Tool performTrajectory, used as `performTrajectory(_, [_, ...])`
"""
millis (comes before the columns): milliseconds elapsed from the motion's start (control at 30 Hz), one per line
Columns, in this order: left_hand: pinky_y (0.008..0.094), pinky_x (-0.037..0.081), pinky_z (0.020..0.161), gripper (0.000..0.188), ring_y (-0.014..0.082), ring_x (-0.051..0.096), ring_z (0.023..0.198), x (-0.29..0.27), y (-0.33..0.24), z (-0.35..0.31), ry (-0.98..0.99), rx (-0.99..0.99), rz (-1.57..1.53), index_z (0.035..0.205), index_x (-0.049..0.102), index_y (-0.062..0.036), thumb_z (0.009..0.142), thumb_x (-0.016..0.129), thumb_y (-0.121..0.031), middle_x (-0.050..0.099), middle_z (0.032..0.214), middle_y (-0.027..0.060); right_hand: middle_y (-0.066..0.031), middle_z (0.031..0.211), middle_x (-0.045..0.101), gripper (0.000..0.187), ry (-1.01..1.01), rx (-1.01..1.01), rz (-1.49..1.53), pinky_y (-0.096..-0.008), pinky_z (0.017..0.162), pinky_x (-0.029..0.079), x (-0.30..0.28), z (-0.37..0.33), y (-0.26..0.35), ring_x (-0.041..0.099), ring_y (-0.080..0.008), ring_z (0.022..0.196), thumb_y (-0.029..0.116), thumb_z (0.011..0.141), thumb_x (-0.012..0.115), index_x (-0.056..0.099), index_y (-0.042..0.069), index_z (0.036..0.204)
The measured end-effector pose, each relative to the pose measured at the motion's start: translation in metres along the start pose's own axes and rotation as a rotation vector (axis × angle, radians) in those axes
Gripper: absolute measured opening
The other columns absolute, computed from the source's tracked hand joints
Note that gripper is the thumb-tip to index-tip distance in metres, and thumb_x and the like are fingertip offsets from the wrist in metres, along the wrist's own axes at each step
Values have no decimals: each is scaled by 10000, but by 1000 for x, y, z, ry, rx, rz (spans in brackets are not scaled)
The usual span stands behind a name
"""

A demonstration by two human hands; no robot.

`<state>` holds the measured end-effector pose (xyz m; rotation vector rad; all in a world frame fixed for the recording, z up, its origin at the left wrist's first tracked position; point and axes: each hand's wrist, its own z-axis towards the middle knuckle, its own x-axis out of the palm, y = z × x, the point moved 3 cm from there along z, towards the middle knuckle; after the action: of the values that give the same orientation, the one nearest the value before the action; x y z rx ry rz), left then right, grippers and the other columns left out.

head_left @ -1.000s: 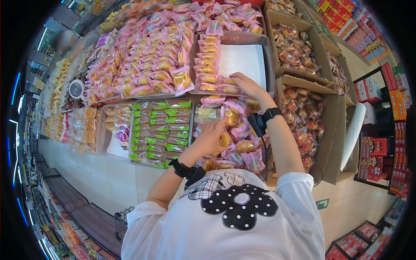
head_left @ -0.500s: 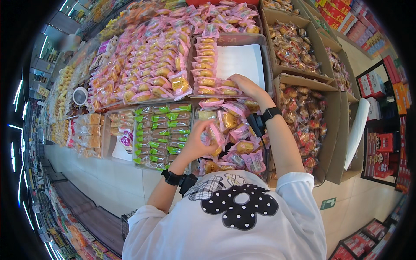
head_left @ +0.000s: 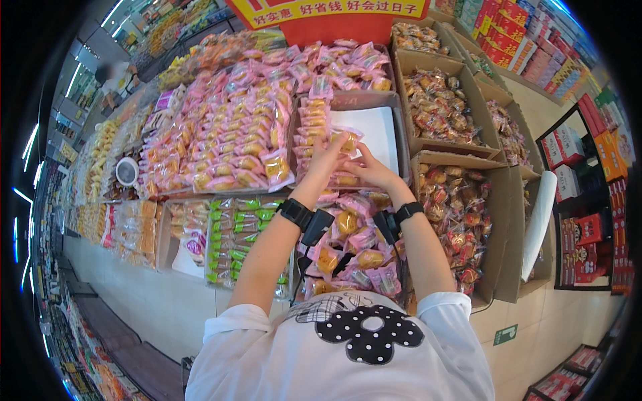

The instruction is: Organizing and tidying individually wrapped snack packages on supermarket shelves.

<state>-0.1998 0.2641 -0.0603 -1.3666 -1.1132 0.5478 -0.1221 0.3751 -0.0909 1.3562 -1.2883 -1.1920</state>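
Both my hands are over a grey plastic tray [head_left: 403, 144] with a bare white sheet [head_left: 378, 127] in it. My left hand [head_left: 324, 160] is closed on a pink-wrapped cake [head_left: 350, 140] at the left edge of the sheet. Just to its right, my right hand [head_left: 373, 172] has thumb and forefinger apart, the fingertips close to that cake and the packets below it. A column of pink-wrapped cakes [head_left: 312, 120] lines the tray's left side. Nearer to me, a loose heap of similar pink packets [head_left: 348, 222] lies under my wrists.
To the left are a wide display of pink packets [head_left: 234, 147] and a tray of green-and-brown packets [head_left: 234, 234]. Cardboard boxes [head_left: 491, 220] of wrapped snacks stand on the right, one with a white roll [head_left: 540, 214] leaning up. A red and yellow sign [head_left: 334, 23] stands behind.
My left hand has moved from the near heap up to the tray, bringing a pink-wrapped cake. My right hand has come off the tray's front row and opened its fingers beside it.
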Motion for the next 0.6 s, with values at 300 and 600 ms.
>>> performTrajectory(300, [287,520,572,685,248,595,850,-16,41,40,49,-74,457,1240,251,40,834,522,-440,489,1095,219,-54,853,559,230,-300,-157,107,-266,679,433,-19,21,-11,515,-127,762,216,891,495,492,20,1010])
performTrajectory(600, [347,455,795,555,267,553,941,-14,37,9,95,149,462,1249,299,-31,836,542,-310,436,1170,238,-176,762,585,157,-659,-231,-460,-333,657,461,-22,10,-12,589,-259,727,134,801,579,525,30,905])
